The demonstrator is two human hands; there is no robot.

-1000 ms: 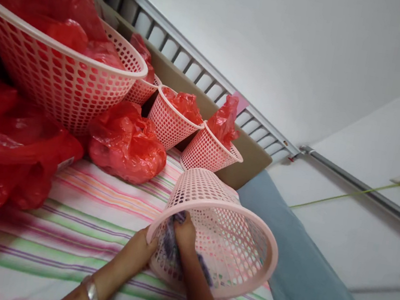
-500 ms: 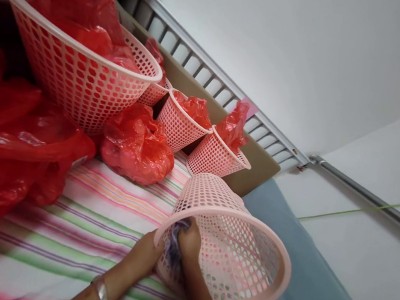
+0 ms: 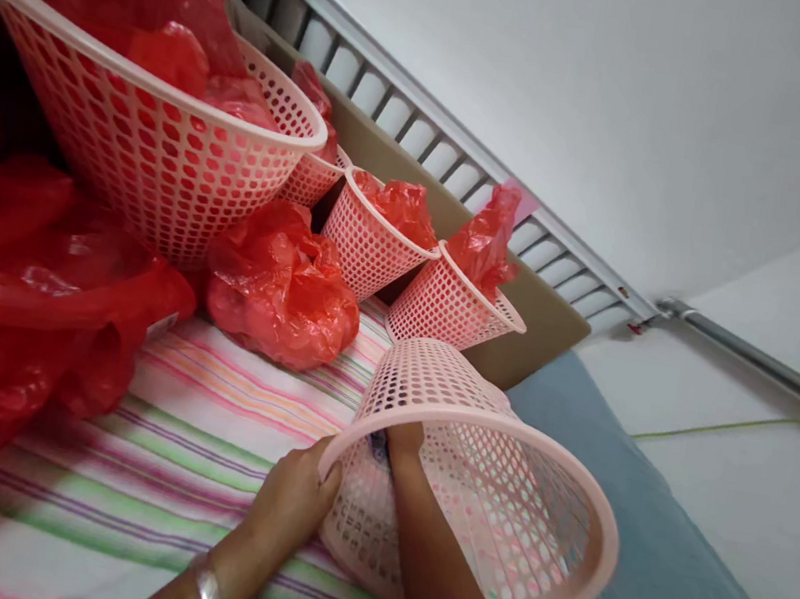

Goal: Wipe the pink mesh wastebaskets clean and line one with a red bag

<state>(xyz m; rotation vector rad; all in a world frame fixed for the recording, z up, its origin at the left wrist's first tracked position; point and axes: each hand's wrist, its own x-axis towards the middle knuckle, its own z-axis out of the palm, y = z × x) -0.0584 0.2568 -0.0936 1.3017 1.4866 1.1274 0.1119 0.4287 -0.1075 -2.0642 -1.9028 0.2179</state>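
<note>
A pale pink perforated plastic basket (image 3: 447,388) lies tipped on its side, its wide mouth facing me. At the left of its rim, my left hand (image 3: 298,488) is closed on the edge, a silver bangle on that wrist. My right hand (image 3: 406,439) reaches inside, closed on a bluish-purple cloth (image 3: 379,446) against the inner left wall. Most of the cloth and the right fingertips are hidden by the hand and basket wall. Under the basket is a striped bedsheet (image 3: 191,469).
Several pink baskets line the back, among them a large one (image 3: 164,161) and a small one (image 3: 446,297), holding red plastic bags. A crumpled red bag (image 3: 287,292) sits before them; more red bags (image 3: 25,311) fill the left. A metal railing (image 3: 437,159) runs behind.
My right hand has gone deeper into the basket with the cloth, which now shows less. My left hand stays at the rim. The view has shifted slightly.
</note>
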